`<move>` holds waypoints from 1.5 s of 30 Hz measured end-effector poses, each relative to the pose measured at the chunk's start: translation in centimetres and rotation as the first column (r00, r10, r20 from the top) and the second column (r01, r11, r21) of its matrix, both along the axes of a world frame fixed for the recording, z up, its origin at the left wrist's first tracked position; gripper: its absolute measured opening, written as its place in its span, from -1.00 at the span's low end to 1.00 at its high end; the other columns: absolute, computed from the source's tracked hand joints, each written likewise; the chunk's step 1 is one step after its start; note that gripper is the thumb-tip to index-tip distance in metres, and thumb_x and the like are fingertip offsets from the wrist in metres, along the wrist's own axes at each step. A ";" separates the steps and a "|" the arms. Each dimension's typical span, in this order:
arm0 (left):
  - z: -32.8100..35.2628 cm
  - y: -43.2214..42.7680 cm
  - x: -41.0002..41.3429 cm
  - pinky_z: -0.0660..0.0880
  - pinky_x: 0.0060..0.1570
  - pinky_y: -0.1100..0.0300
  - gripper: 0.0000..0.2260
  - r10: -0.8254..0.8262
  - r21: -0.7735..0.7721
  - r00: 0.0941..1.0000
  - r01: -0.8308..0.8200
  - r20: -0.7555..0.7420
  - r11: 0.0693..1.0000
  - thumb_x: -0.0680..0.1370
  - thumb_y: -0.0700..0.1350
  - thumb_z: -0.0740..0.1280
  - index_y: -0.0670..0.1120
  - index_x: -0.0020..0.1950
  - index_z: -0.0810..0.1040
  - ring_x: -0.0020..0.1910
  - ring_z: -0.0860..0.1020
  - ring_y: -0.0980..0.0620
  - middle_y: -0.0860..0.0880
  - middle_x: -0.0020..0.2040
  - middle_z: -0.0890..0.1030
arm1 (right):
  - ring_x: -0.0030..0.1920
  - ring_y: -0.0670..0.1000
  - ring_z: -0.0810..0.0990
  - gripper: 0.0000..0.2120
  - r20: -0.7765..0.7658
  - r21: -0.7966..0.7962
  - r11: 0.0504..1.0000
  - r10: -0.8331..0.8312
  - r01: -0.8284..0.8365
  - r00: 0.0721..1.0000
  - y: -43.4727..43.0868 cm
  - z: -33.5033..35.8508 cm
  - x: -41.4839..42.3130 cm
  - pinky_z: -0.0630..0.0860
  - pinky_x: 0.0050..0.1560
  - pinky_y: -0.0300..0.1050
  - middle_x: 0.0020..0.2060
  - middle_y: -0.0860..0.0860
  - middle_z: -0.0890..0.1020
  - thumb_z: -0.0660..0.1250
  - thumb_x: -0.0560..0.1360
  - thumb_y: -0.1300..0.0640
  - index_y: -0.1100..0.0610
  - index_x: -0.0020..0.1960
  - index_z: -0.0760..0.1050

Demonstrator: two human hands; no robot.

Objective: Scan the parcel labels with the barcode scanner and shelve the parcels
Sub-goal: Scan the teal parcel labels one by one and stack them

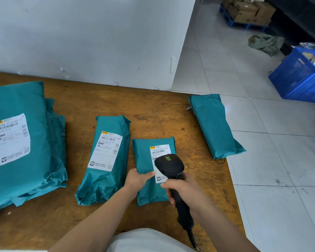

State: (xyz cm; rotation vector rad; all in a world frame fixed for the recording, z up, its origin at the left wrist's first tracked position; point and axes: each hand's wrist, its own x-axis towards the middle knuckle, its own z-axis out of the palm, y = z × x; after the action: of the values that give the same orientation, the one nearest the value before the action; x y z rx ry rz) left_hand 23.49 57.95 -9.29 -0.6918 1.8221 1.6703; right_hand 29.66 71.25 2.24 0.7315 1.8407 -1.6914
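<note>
My right hand [186, 192] is wrapping fully round the handle of the scanner [171, 169], aiming its head down at the label [159, 153] of the small parcel [149, 190] lying on the table [153, 113] in front of me. My left hand [137, 180] is resting on that parcel's left edge, thumb laid flat on top and the fingers hidden beneath or beside it, so I cannot tell whether it is pinching or only steadying. The teal bag is looking soft, thin and slick, probably light, so I am judging a grip across the body safer than pulling a loose corner. Just to the left a longer parcel [105, 157] is lying label up; further left a big stack [20, 142]; to the right, at the table's edge, a fourth parcel [214, 124] is showing no label.
</note>
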 end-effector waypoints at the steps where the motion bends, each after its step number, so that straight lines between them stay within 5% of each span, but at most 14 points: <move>1: -0.1 0.0 0.0 0.49 -0.35 0.27 -0.76 -0.001 0.001 1.000 0.001 -0.005 1.000 0.45 -0.21 0.46 -0.25 0.08 0.60 -0.26 0.58 0.07 -0.01 -0.20 0.62 | -0.56 -0.05 0.42 -0.90 0.000 -0.002 1.000 0.001 -0.001 1.000 -0.1 0.0 0.0 0.39 -0.47 -0.21 -0.49 0.05 0.51 0.41 0.41 0.21 0.21 -0.19 0.50; 9: 0.7 0.2 -0.3 0.57 -0.10 0.15 -0.83 -0.076 -0.070 0.986 0.067 -0.147 0.995 0.49 -0.30 0.37 -0.19 0.07 0.60 -0.06 0.63 -0.06 -0.13 0.06 0.67 | -0.55 -0.03 0.43 -0.88 0.001 -0.015 0.995 -0.095 0.095 0.995 0.0 0.0 0.1 0.38 -0.50 -0.20 -0.46 0.08 0.53 0.41 0.42 0.22 0.21 -0.09 0.51; 14: 5.9 -1.9 -1.2 0.57 -0.26 0.35 -0.81 -0.184 0.002 0.942 0.192 -0.279 0.981 0.51 -0.37 0.29 -0.13 0.02 0.57 -0.17 0.66 0.10 0.02 -0.09 0.68 | -0.54 0.00 0.41 -0.87 -0.043 -0.029 0.970 -0.243 0.242 0.969 0.1 -0.1 -0.1 0.38 -0.49 -0.18 -0.47 0.09 0.53 0.41 0.43 0.25 0.23 -0.06 0.51; 21: 11.3 -11.9 -5.0 0.60 -0.36 0.20 -0.73 -0.004 -0.079 0.918 -0.030 -0.397 0.996 0.46 -0.42 0.35 -0.06 -0.02 0.49 -0.36 0.64 0.13 -0.08 -0.12 0.63 | -0.54 0.01 0.41 -0.90 -0.044 -0.027 0.972 -0.233 0.232 0.971 -0.5 0.0 0.1 0.40 -0.52 -0.19 -0.51 0.07 0.51 0.41 0.43 0.25 0.23 -0.15 0.49; 23: 10.5 -13.6 -6.2 0.60 -0.27 0.10 -0.73 -0.029 -0.178 0.938 -0.035 -0.346 0.983 0.47 -0.37 0.38 -0.15 0.10 0.45 -0.24 0.63 -0.01 -0.16 -0.02 0.62 | -0.54 0.01 0.41 -0.90 -0.036 -0.027 0.974 -0.224 0.224 0.974 -0.9 0.0 0.2 0.39 -0.52 -0.20 -0.50 0.08 0.51 0.41 0.43 0.25 0.24 -0.14 0.49; 26: 8.2 -14.4 -7.0 0.49 0.00 0.02 -0.51 -0.219 -0.520 0.948 0.070 -0.232 0.852 0.48 -0.24 0.42 -0.24 0.33 0.29 0.09 0.54 -0.19 -0.25 0.20 0.53 | -0.54 0.01 0.42 -0.90 -0.027 -0.022 0.979 -0.201 0.200 0.979 -1.3 0.1 0.3 0.38 -0.51 -0.21 -0.48 0.09 0.51 0.41 0.44 0.24 0.23 -0.12 0.50; 30: 7.3 -13.4 -6.8 0.35 0.26 -0.19 -0.24 -0.159 -0.690 0.942 -0.095 -0.295 0.717 0.47 -0.22 0.39 -0.21 0.52 -0.02 0.32 0.33 -0.35 -0.34 0.38 0.28 | -0.54 0.00 0.43 -0.88 -0.028 -0.003 0.979 -0.202 0.202 0.979 -1.2 0.3 0.5 0.39 -0.51 -0.21 -0.47 0.09 0.52 0.42 0.44 0.23 0.23 -0.09 0.51; 33: 8.1 -11.3 -6.7 0.26 0.27 -0.22 -0.31 -0.256 -0.786 0.857 -0.239 -0.447 0.571 0.46 -0.26 0.34 -0.27 0.51 0.06 0.32 0.28 -0.37 -0.37 0.36 0.27 | -0.53 0.00 0.43 -0.89 -0.025 0.003 0.970 -0.241 0.241 0.970 -0.6 0.3 0.8 0.39 -0.48 -0.20 -0.47 0.08 0.52 0.43 0.43 0.24 0.22 -0.11 0.51; 36: 8.4 -7.0 -6.6 0.26 0.28 -0.26 -0.38 -0.497 -0.823 0.679 -0.301 -0.540 0.482 0.40 -0.29 0.35 -0.27 0.43 0.25 0.31 0.34 -0.38 -0.37 0.31 0.36 | -0.55 0.00 0.42 -0.90 -0.011 0.009 0.961 -0.278 0.278 0.961 0.1 0.5 1.2 0.39 -0.49 -0.20 -0.48 0.09 0.51 0.43 0.43 0.24 0.22 -0.14 0.50; 39: 8.9 -1.1 -6.8 -0.03 0.39 -0.32 -0.32 -0.789 -0.940 0.515 -0.246 -0.335 0.238 0.39 -0.27 0.35 -0.18 0.49 0.19 0.46 0.15 -0.38 -0.40 0.43 0.22 | -0.55 0.00 0.42 -0.89 -0.004 0.012 0.943 -0.333 0.333 0.943 1.4 1.1 1.7 0.38 -0.49 -0.19 -0.48 0.09 0.51 0.43 0.42 0.24 0.22 -0.15 0.50; 41: 8.4 2.2 -7.2 -0.19 0.37 -0.35 -0.28 -0.841 -0.994 0.530 -0.034 -0.107 0.105 0.50 -0.16 0.28 -0.09 0.55 -0.04 0.51 -0.09 -0.34 -0.36 0.52 -0.03 | -0.53 0.01 0.44 -0.88 -0.019 0.023 0.924 -0.381 0.381 0.925 2.7 1.2 2.3 0.40 -0.46 -0.18 -0.46 0.10 0.52 0.44 0.42 0.22 0.21 -0.12 0.51; 43: 6.9 3.3 -7.9 -0.12 0.38 -0.38 -0.26 -0.788 -0.984 0.614 0.163 0.046 0.070 0.53 0.04 0.26 -0.07 0.55 -0.11 0.51 -0.12 -0.35 -0.35 0.52 -0.08 | -0.52 0.01 0.46 -0.85 -0.029 0.037 0.901 -0.431 0.432 0.902 4.2 1.2 3.2 0.42 -0.44 -0.18 -0.46 0.10 0.53 0.45 0.41 0.21 0.21 -0.08 0.52; 45: 5.4 2.9 -8.3 0.13 0.37 -0.32 -0.13 -0.741 -0.965 0.671 0.216 0.037 0.148 0.48 0.17 0.32 -0.13 0.55 -0.15 0.48 0.08 -0.37 -0.38 0.50 0.03 | -0.53 0.01 0.45 -0.85 -0.028 0.032 0.880 -0.473 0.474 0.881 5.5 1.0 4.0 0.42 -0.45 -0.18 -0.46 0.10 0.52 0.44 0.41 0.20 0.22 -0.10 0.50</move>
State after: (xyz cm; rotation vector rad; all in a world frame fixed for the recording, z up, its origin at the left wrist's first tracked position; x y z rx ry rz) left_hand 15.18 60.82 -3.88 0.0760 2.9237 0.0984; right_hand 33.67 76.75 3.28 1.2709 1.8074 -1.9635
